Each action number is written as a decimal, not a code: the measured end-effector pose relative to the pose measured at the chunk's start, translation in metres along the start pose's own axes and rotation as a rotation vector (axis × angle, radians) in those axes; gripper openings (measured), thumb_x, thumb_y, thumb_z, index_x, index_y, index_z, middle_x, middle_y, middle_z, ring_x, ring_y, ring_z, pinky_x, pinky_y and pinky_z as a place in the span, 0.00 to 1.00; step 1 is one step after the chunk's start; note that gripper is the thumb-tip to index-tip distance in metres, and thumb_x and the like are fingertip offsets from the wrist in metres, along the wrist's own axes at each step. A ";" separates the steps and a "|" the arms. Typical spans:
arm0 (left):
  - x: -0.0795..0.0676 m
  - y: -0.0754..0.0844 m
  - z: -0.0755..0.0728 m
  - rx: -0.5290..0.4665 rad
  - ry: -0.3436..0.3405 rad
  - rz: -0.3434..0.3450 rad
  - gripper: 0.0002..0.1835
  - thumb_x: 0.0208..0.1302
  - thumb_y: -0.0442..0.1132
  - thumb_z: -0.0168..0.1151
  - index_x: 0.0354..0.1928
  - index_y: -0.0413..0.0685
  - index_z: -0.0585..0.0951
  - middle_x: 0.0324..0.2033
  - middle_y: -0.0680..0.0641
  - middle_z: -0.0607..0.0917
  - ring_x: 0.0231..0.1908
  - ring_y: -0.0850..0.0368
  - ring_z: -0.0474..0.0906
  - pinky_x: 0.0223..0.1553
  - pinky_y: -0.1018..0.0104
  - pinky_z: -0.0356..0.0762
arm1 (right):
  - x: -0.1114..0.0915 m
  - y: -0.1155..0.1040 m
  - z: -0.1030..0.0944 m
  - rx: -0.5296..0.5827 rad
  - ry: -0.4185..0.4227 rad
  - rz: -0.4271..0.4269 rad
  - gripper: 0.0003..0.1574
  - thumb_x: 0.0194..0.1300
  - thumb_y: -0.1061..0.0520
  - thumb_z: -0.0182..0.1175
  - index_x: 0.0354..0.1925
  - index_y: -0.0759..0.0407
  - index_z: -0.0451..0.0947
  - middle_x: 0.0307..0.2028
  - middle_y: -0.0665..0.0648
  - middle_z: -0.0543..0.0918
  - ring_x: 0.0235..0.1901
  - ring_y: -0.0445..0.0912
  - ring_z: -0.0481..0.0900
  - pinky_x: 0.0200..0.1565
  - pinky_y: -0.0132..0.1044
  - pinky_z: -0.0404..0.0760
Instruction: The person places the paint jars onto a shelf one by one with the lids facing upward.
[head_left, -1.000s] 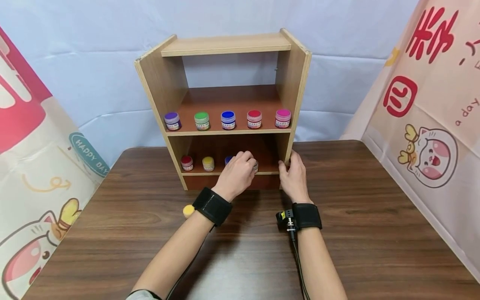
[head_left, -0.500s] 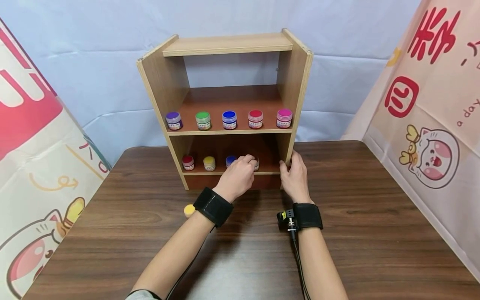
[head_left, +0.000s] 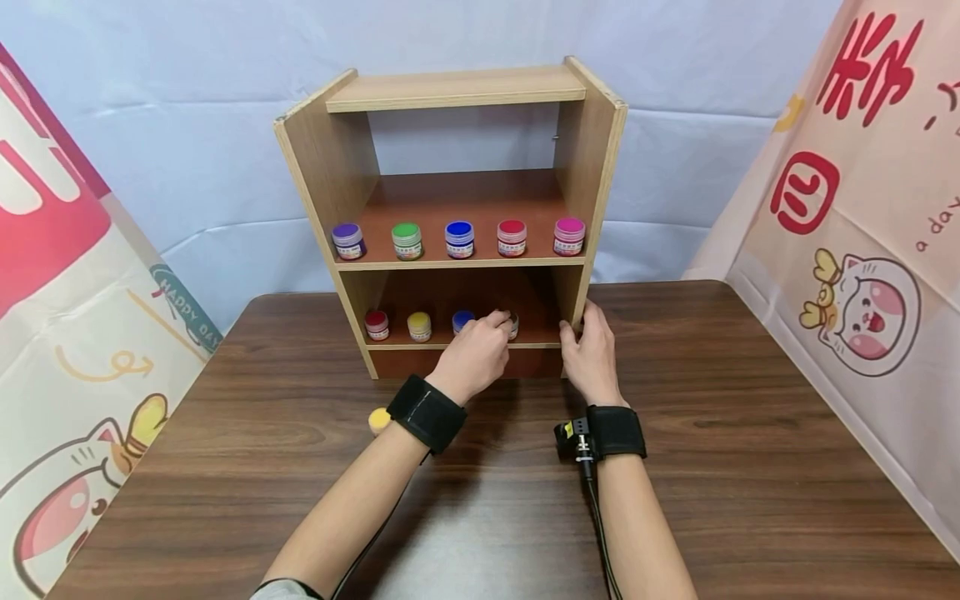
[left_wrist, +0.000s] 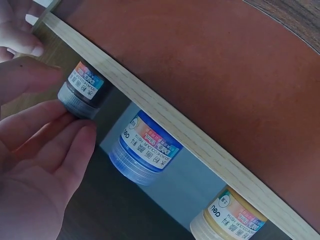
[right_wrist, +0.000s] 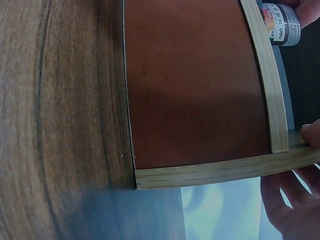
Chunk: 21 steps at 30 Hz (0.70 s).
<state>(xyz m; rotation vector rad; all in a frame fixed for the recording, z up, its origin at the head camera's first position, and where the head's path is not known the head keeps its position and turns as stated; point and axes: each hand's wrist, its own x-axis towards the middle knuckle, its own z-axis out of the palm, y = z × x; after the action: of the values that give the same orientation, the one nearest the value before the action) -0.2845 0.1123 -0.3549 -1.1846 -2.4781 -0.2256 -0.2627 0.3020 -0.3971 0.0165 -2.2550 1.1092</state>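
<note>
My left hand (head_left: 474,354) reaches to the lower shelf. Its fairly straight fingers (left_wrist: 75,135) touch the lid of a dark paint jar (left_wrist: 82,90), with the thumb held off to one side. Mostly hidden by the hand in the head view, that jar stands on the shelf's front edge. A blue paint jar (head_left: 462,320), a yellow paint jar (head_left: 419,327) and a red paint jar (head_left: 377,325) line up to its left. My right hand (head_left: 590,350) grips the side panel of the wooden shelf unit (head_left: 604,183), thumb inside and fingers outside.
On the upper shelf stand purple (head_left: 348,242), green (head_left: 407,242), blue (head_left: 459,240), red (head_left: 512,238) and pink (head_left: 569,237) paint jars. A yellow-lidded jar (head_left: 378,420) is on the table (head_left: 262,433), partly behind the left forearm. Cloth hangs behind and beside.
The left fingers have shifted slightly around the dark jar, and more of the blue jar beside it shows. The right hand keeps its hold on the side panel.
</note>
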 end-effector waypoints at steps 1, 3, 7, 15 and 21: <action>0.000 0.000 0.000 -0.006 -0.001 -0.001 0.15 0.57 0.33 0.59 0.47 0.35 0.81 0.51 0.38 0.80 0.47 0.50 0.79 0.47 0.61 0.78 | 0.000 0.000 0.000 0.002 -0.001 0.001 0.28 0.65 0.59 0.54 0.62 0.64 0.65 0.51 0.66 0.74 0.47 0.57 0.74 0.44 0.54 0.75; 0.000 0.000 -0.001 -0.017 -0.007 -0.004 0.15 0.57 0.33 0.59 0.47 0.36 0.81 0.51 0.39 0.80 0.47 0.51 0.79 0.48 0.62 0.78 | 0.000 0.000 0.000 0.002 -0.001 0.003 0.28 0.65 0.59 0.54 0.62 0.63 0.65 0.51 0.66 0.74 0.47 0.57 0.74 0.44 0.54 0.75; 0.000 -0.001 -0.002 -0.042 -0.022 -0.017 0.16 0.57 0.33 0.59 0.47 0.36 0.82 0.51 0.39 0.80 0.48 0.51 0.79 0.48 0.62 0.77 | -0.001 -0.001 0.000 0.001 -0.006 0.004 0.28 0.66 0.58 0.53 0.63 0.63 0.65 0.51 0.66 0.73 0.47 0.57 0.74 0.43 0.54 0.75; -0.001 -0.001 -0.003 -0.077 -0.024 -0.024 0.18 0.57 0.34 0.59 0.49 0.36 0.81 0.53 0.39 0.80 0.52 0.50 0.76 0.50 0.61 0.76 | -0.001 -0.001 -0.001 0.014 -0.012 0.008 0.29 0.66 0.59 0.53 0.63 0.63 0.64 0.52 0.66 0.73 0.47 0.58 0.74 0.43 0.55 0.75; -0.001 -0.001 -0.003 -0.093 -0.014 -0.024 0.18 0.58 0.36 0.58 0.50 0.35 0.80 0.53 0.38 0.79 0.52 0.50 0.76 0.50 0.62 0.76 | -0.001 -0.001 -0.001 0.010 -0.013 0.010 0.29 0.66 0.58 0.53 0.64 0.63 0.64 0.52 0.66 0.73 0.47 0.57 0.74 0.43 0.55 0.75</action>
<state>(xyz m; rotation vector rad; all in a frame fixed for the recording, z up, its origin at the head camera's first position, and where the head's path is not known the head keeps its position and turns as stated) -0.2836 0.1099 -0.3522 -1.1983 -2.5194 -0.3436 -0.2608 0.3016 -0.3967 0.0169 -2.2633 1.1286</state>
